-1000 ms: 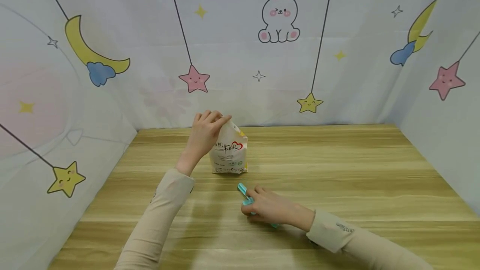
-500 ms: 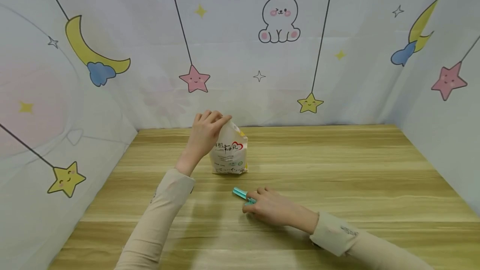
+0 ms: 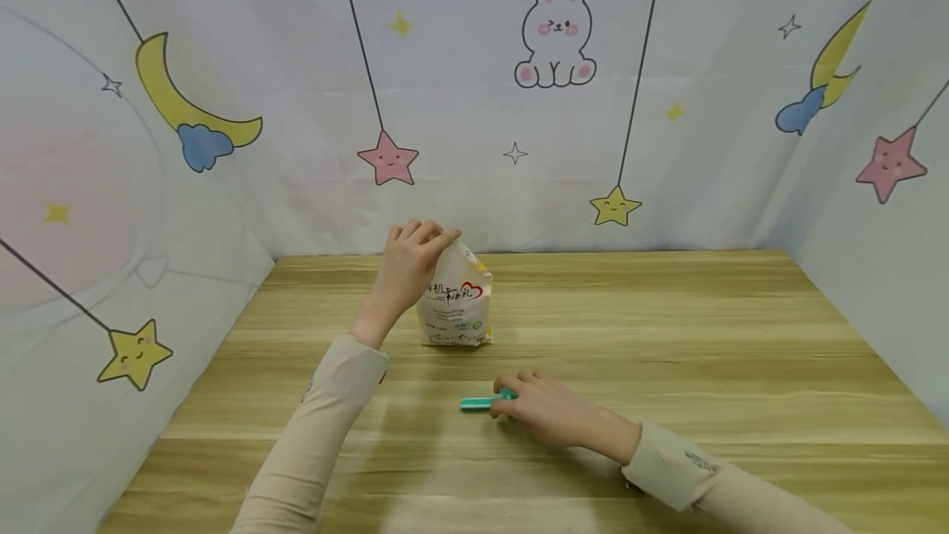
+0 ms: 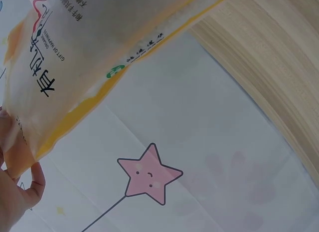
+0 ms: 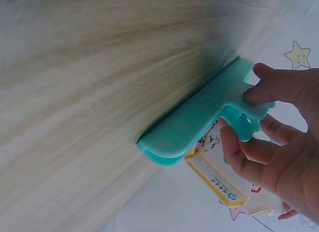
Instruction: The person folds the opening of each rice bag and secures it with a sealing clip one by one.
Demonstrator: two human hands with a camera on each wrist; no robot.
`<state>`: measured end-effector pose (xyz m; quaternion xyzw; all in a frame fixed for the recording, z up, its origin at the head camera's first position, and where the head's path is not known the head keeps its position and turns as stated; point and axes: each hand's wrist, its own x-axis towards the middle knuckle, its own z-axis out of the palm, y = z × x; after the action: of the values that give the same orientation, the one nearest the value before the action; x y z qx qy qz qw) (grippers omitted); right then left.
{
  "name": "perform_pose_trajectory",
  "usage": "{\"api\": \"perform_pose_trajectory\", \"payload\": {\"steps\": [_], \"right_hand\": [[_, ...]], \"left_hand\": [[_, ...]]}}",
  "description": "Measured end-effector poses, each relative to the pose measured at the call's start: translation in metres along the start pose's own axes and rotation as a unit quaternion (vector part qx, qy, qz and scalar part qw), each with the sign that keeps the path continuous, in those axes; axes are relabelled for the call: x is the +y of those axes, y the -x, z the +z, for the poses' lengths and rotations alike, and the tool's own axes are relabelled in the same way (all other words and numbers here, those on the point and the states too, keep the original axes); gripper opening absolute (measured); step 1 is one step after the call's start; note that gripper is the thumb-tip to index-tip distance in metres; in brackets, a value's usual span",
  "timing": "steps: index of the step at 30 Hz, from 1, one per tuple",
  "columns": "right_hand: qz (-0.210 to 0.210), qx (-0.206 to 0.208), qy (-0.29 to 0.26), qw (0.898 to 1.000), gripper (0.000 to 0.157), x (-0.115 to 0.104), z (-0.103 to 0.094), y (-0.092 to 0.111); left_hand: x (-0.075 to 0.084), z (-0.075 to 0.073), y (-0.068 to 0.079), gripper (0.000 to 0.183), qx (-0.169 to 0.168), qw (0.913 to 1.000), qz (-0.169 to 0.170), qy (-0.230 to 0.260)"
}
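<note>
A white milk-powder-style bag with Chinese lettering and a red heart stands upright towards the back of the table. My left hand pinches its top corner; the left wrist view shows finger and thumb around the bag's folded end. In front of it, to the right, my right hand holds a teal bag clip. The right wrist view has thumb and fingers on the handles of the clip, its long jaws together and their edge close along the tabletop.
The wood-grain table is bordered by white cloth walls printed with stars, moons and a rabbit. The back cloth rises just behind the bag.
The clip has turned from slanting away to lying nearly left to right. My right hand has shifted slightly right with it. My left hand keeps its hold on the bag.
</note>
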<state>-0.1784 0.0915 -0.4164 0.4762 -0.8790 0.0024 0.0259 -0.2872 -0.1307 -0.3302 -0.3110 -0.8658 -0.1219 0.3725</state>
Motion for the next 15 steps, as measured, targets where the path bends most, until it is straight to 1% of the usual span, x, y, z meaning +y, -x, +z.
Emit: {"api": "perform_pose_trajectory", "payload": {"steps": [3,7,11,15], "right_hand": [[0.002,0.004,0.000,1.000,0.026,-0.0006,-0.0003,0.0001],[0.001,0.025,0.007,1.000,0.031,-0.0013,-0.0006,0.0002],[-0.005,0.052,0.043,0.998,0.030,-0.0006,-0.0007,0.0008],[-0.007,0.070,0.077,0.994,0.029,0.0004,-0.0008,0.0029]], "left_hand": [[-0.0001,0.0006,0.0000,0.027,0.000,1.0000,-0.002,0.002],[0.0003,0.0008,0.0003,0.025,0.000,1.0000,-0.003,0.003],[0.0003,0.0010,0.0000,0.025,0.004,1.0000,-0.002,0.004],[-0.0004,0.0019,0.0000,0.024,0.011,0.9999,0.002,0.003]]}}
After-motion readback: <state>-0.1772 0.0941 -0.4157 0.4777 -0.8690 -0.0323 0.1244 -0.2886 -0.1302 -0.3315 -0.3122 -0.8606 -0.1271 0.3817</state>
